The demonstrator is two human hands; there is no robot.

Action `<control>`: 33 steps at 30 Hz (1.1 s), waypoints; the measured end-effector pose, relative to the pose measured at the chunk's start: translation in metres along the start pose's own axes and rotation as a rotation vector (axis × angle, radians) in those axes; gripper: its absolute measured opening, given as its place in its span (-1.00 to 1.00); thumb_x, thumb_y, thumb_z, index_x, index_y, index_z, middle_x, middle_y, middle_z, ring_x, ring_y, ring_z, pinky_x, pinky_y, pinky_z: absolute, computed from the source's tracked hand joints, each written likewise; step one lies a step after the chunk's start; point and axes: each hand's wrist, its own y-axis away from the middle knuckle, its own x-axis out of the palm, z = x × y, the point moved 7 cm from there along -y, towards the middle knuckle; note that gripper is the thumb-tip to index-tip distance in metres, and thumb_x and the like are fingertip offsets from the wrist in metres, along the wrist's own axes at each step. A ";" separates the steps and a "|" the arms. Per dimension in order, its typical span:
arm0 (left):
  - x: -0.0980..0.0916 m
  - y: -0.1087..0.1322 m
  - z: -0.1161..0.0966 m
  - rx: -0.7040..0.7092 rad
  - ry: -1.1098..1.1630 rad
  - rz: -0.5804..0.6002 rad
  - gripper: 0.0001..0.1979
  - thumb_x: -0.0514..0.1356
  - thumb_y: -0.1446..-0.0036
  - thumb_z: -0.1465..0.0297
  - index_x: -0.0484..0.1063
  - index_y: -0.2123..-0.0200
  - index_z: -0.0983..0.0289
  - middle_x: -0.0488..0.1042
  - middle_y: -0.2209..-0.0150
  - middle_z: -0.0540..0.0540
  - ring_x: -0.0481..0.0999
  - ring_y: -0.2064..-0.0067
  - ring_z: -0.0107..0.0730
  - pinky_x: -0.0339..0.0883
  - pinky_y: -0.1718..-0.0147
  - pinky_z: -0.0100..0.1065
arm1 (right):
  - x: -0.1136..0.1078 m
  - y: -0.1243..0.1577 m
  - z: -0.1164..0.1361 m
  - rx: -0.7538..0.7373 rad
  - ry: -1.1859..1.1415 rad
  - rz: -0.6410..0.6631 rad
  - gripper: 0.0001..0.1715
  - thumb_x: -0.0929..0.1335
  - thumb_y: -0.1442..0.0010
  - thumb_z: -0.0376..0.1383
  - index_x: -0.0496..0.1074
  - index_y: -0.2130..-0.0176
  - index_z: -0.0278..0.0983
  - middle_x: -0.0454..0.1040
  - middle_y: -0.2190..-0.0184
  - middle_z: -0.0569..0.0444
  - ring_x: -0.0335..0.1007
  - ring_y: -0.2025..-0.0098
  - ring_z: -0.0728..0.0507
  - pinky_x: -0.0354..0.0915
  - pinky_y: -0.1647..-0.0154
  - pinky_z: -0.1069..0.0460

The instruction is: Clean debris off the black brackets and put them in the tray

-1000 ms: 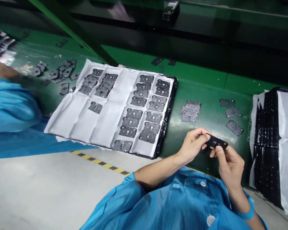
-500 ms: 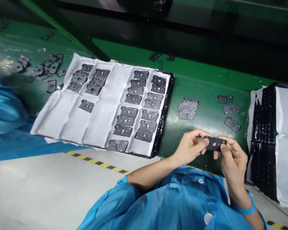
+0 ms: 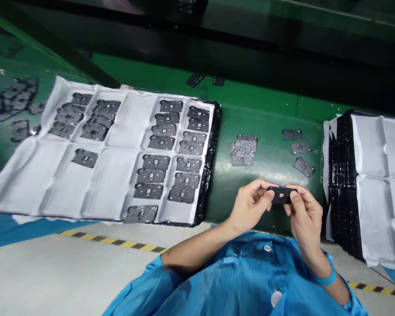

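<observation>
A small black plate (image 3: 281,195) with a central opening is held between both hands, above the front edge of the green table (image 3: 266,118). My left hand (image 3: 252,204) pinches its left end, thumb on top. Its right end is gripped by my right hand (image 3: 304,210), also with the thumb on the upper face. Beyond the hands lie an overlapping group of similar plates (image 3: 243,151) and, to the right, three separate plates, one of them tilted (image 3: 303,166). Fingertips behind the held plate are partly hidden.
On the left, a white-lined tray (image 3: 118,127) holds many black plates in its compartments. Stacked black trays (image 3: 344,188) with a white liner stand at the right. More plates (image 3: 15,98) lie at the far left, and a green beam (image 3: 55,48) crosses the upper left.
The view has shifted, so the table and trays appear farther left. Both hands still hold the plate, which is now tilted slightly differently. The other person's sleeve at the left has mostly left view.
</observation>
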 end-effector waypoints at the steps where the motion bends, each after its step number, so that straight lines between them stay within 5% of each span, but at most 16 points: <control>1: 0.000 0.000 0.000 0.003 -0.005 -0.002 -0.67 0.33 -0.32 0.14 0.56 0.14 0.34 0.41 0.55 -0.08 0.37 0.54 -0.56 0.19 0.53 -0.48 | 0.000 0.000 0.000 0.007 -0.003 0.006 -0.68 0.44 -0.43 -0.06 0.63 0.08 -0.26 0.44 0.51 0.18 0.27 0.56 0.02 0.21 0.53 0.11; 17: -0.002 0.008 0.000 0.140 -0.037 0.044 -0.77 0.30 -0.38 0.27 0.62 0.12 0.35 0.45 0.28 0.04 0.47 0.44 -0.56 0.31 0.45 -0.47 | -0.003 -0.010 -0.013 0.134 -0.032 0.098 -0.71 0.48 -0.39 -0.09 0.63 0.14 -0.28 0.37 0.61 0.24 0.18 0.61 0.05 0.10 0.51 0.10; 24: -0.004 0.005 -0.002 -0.055 -0.018 0.068 -0.67 0.34 -0.32 0.17 0.58 0.10 0.36 0.41 0.54 -0.07 0.34 0.55 -0.57 0.15 0.55 -0.50 | -0.002 -0.003 -0.001 0.171 -0.081 0.210 -0.68 0.48 -0.39 -0.10 0.64 -0.01 -0.26 0.43 0.58 0.21 0.27 0.54 0.00 0.20 0.46 0.09; 33: 0.001 0.006 0.004 -0.165 0.033 0.121 -0.55 0.37 -0.23 0.06 0.56 0.10 0.36 0.40 0.60 -0.09 0.23 0.61 -0.61 0.06 0.58 -0.50 | -0.014 0.005 0.006 0.138 0.038 0.206 -0.69 0.45 -0.43 -0.12 0.62 -0.04 -0.25 0.46 0.56 0.19 0.32 0.54 0.00 0.26 0.46 0.09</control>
